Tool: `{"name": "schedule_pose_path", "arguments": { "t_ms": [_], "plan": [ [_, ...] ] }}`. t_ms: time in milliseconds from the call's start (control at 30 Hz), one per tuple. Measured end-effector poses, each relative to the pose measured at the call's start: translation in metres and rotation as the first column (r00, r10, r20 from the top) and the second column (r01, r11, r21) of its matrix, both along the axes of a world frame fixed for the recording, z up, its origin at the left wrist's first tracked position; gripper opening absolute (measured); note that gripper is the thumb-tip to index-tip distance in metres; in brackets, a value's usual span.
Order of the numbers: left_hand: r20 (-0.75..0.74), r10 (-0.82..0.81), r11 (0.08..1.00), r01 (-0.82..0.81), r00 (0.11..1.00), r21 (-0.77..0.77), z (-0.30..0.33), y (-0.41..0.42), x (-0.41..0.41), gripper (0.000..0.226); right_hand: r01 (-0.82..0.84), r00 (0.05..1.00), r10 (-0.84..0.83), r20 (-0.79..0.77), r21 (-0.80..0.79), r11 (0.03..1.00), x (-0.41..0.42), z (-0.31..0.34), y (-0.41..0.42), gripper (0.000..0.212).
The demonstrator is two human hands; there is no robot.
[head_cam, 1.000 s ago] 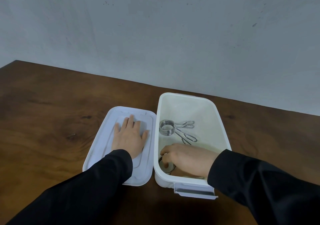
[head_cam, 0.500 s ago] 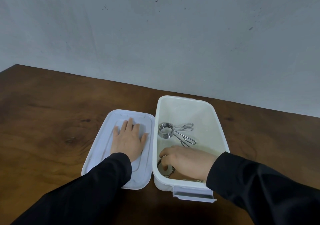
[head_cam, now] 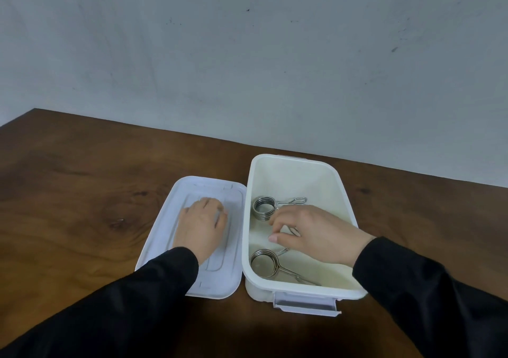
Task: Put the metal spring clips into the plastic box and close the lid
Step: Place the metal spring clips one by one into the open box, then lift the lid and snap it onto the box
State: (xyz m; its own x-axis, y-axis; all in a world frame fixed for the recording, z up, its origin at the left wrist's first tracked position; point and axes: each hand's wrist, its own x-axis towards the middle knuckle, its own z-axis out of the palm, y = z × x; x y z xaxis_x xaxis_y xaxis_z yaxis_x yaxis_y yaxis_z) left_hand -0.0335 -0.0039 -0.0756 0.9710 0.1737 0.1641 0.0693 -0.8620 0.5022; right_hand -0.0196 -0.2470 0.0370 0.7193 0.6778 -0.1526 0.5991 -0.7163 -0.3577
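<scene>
Brown wood with dark, swirling grain makes up the surface (head_cam: 82, 206), and a matte grey wall (head_cam: 247, 55) rises behind it. On it stands the plastic box (head_cam: 345, 198), white, rectangular with rounded corners, its smooth inside a creamy tone and a flat latch tab hanging from its near end. Just left of it, close alongside, the lid (head_cam: 170, 220) lies flat, a thin white panel with a raised rectangular rim pressed into it. My left hand (head_cam: 202, 228) rests on the lid; a second ago the fingers lay spread flat, now they curl inward at the knuckles, holding nothing. My right hand (head_cam: 313, 234) has lifted from the near corner of the box, where it covered a clip, and hovers mid-box with fingers loosely bent and thumb out, empty as far as I can tell. Both metal spring clips lie inside: the far clip (head_cam: 264, 207), a shiny coil with looped wire handles, and the near clip (head_cam: 265, 264), now uncovered, its handles pointing toward the near-right corner.
</scene>
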Motion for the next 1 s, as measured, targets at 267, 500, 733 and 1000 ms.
{"name": "schedule_pose_path", "arguments": {
  "t_ms": [267, 500, 733, 1000],
  "plan": [
    [-0.057, -0.361, 0.891, 0.363, 0.931, 0.272, -0.034, 0.002, -0.133, 0.025, 0.044, 0.996, -0.037, -0.082, 0.089, 0.995, -0.013, -0.003, -0.007, 0.025],
    [0.053, -0.386, 0.849, 0.332, 0.921, 0.411, -0.029, 0.002, -0.130, 0.030, 0.052, 0.995, -0.046, -0.094, 0.065, 0.997, -0.027, 0.002, 0.005, 0.024],
    [0.624, 0.009, 0.964, 0.159, 0.781, -0.213, 0.043, 0.016, -0.135, 0.029, 0.116, 0.993, -0.119, -0.006, 0.259, 0.959, -0.027, 0.007, 0.006, 0.017],
    [0.633, 0.464, 0.602, 0.304, 0.620, -0.739, 0.177, -0.060, -0.138, 0.020, 0.332, 0.922, -0.367, -0.125, 0.743, 0.582, 0.018, 0.068, -0.002, 0.066]
  ]
}}
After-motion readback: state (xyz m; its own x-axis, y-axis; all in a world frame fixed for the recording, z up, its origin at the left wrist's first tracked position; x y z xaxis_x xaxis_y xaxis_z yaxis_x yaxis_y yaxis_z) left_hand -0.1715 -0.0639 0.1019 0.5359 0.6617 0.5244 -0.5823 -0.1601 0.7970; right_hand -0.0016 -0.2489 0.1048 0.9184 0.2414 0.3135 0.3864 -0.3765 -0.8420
